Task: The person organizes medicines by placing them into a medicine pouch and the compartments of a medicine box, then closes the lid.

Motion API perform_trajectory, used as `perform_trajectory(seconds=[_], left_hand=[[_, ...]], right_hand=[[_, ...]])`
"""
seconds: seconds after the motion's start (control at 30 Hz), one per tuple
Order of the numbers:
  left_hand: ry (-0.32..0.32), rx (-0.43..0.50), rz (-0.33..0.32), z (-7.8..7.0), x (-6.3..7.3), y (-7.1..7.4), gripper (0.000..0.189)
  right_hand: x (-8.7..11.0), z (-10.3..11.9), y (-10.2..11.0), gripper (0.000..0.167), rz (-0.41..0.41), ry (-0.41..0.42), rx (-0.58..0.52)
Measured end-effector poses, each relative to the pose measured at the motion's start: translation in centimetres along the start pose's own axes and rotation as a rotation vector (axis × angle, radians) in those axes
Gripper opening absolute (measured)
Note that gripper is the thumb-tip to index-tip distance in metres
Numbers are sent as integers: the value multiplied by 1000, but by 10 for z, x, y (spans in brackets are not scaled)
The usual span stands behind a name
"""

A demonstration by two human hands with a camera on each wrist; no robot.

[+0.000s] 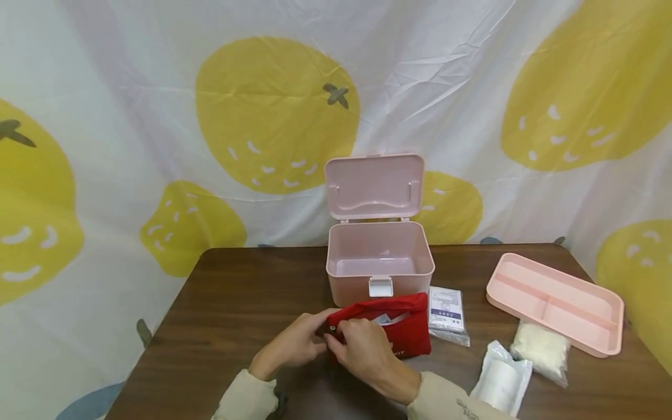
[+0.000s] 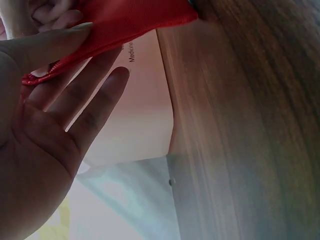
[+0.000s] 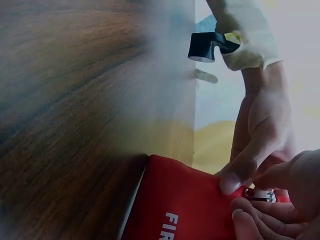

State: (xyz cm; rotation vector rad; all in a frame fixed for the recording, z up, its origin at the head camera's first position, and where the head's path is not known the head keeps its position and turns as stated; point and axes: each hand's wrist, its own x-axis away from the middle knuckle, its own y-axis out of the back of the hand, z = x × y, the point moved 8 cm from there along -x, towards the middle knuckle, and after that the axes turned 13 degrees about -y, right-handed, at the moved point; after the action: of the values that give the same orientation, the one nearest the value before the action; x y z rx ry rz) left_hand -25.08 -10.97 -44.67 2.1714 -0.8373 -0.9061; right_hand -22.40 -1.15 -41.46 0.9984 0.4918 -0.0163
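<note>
A red zippered pouch (image 1: 412, 332) with white lettering stands in front of the pink box (image 1: 380, 262), its top slit parted over some white packets (image 1: 385, 319). My left hand (image 1: 294, 344) grips the pouch's left corner, thumb on one face and fingers behind, as the left wrist view shows. At that same end, my right hand (image 1: 367, 353) curls over the top edge and pinches the zipper pull (image 3: 260, 195). The right wrist view shows part of the lettering, "FIR", on the front of the pouch.
Behind the pouch, the box's lid (image 1: 375, 186) is raised. To the right lie a flat packet (image 1: 446, 312), a wrapped bandage roll (image 1: 501, 382), a bag of cream-coloured material (image 1: 541, 350) and a pink divided tray (image 1: 556, 303). A patterned curtain hangs behind the wooden table (image 1: 252, 291).
</note>
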Motion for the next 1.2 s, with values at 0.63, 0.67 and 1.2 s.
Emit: perform_trajectory(seconds=[0.63,0.67,1.2], left_hand=[[-12,53,17,0,-3,-5,54],[-12,57,15,0,-3,-6,54],[12,95,-74,5,0,4,28]], right_hand=[[1,-2,-3,23,-11,-22,1],[1,-2,-3,21,-8,-19,-1],[15,-1,4,15,-159,104,-16]])
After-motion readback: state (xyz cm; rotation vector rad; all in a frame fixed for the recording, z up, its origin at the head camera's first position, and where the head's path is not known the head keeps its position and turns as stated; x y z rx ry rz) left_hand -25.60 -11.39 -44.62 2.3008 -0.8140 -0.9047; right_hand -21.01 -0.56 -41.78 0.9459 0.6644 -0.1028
